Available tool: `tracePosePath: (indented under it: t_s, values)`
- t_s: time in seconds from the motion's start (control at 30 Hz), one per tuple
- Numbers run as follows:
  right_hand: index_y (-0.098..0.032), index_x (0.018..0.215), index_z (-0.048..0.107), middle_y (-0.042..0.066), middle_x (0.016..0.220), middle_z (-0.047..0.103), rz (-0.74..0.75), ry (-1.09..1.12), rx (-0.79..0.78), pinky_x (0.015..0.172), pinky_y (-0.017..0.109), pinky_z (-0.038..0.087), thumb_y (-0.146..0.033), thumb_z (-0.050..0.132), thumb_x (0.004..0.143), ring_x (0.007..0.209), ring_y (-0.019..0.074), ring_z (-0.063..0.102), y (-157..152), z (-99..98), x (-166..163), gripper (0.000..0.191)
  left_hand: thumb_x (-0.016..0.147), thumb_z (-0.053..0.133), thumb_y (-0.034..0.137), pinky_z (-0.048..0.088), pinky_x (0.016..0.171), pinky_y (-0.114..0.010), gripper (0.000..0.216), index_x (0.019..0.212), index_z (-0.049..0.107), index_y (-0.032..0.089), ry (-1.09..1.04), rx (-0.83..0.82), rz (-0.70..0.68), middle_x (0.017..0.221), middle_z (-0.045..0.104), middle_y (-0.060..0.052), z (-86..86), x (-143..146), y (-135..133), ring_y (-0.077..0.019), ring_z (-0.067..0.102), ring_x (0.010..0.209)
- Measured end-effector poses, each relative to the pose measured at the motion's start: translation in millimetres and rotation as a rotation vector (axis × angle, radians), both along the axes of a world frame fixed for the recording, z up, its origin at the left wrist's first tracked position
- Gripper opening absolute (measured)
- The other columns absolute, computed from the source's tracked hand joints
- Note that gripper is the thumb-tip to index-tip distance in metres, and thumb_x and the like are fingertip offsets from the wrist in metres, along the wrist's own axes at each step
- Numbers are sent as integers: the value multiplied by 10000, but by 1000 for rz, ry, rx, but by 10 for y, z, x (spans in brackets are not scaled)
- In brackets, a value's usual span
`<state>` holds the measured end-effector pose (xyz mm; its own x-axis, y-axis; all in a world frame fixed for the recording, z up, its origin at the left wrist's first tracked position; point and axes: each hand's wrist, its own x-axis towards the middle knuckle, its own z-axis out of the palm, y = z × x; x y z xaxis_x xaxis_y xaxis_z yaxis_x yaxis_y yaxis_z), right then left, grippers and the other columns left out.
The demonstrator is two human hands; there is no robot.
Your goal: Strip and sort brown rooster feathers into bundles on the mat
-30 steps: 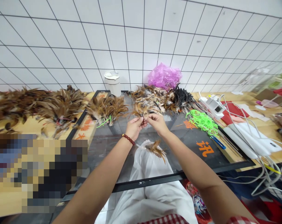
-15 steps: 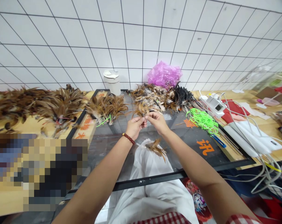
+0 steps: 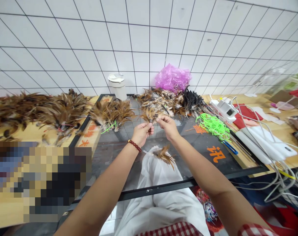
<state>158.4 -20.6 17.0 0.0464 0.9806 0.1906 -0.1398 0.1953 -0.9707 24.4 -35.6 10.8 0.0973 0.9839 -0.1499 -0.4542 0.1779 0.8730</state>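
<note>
My left hand [image 3: 142, 133], with a bead bracelet on the wrist, pinches a small bunch of brown feathers [image 3: 147, 115] by its base. Beside it, my right hand [image 3: 169, 128] has thumb and forefinger pressed together at the bunch's right edge; what lies between them is too small to make out. Nearer to me, a loose brown feather tuft [image 3: 164, 156] lies on the black-framed glass panel [image 3: 114, 154]. Just beyond my hands spreads a heap of pale and brown feathers [image 3: 160, 100], with black feathers [image 3: 191, 102] at its right end.
A feather bundle tied with green string [image 3: 112, 113] and a white lidded cup [image 3: 117, 87] stand left of centre. More brown feathers [image 3: 62, 108] cover the far left. On the right are green cord [image 3: 213, 126], a blue cutter [image 3: 230, 147], and white cables [image 3: 274, 170]. A pink plastic bag [image 3: 173, 78] sits against the wall.
My right hand has drawn slightly to the right, opening a small gap from my left fingers. My left hand keeps its pinch on the feather bunch.
</note>
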Motion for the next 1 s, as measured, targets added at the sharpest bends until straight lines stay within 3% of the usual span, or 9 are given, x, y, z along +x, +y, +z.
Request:
tracePosePath:
  t_s: [0.13,0.33,0.6,0.73,1.0]
  values:
    - [-183,567,557,-71,467,393,43,27,-39,448,226,215,-435,743,563,449,58,276,-6,15,17,314,601,773,261,436,503,-192,238,673,606,109,-21,13,24,578,585,-4,-24,-1,14,-66,523,508]
    - [-178,627,622,-48,524,521,127,65,-67,477,222,311,-414,761,551,484,68,393,-64,-13,-86,284,609,766,265,448,536,-208,232,669,613,102,-37,31,10,574,586,-8,-35,-2,25,-72,537,518]
    - [-173,655,638,-9,660,618,66,29,37,637,256,427,-372,768,563,620,107,531,-27,-80,-90,255,590,776,262,445,527,-214,238,657,629,86,-14,32,12,580,603,-24,-37,8,16,-77,543,512]
    - [-179,669,635,-18,656,604,34,10,63,642,259,426,-390,738,600,618,108,513,-7,-74,-64,245,576,783,267,431,511,-207,251,638,623,84,19,39,17,576,602,-27,-22,17,-3,-72,531,507]
    - [-187,675,649,-2,668,621,30,-65,102,633,288,441,-366,721,611,623,137,536,13,-55,-37,203,585,779,296,426,508,-220,258,635,638,86,106,69,-116,570,598,-32,-17,28,-26,-82,529,503]
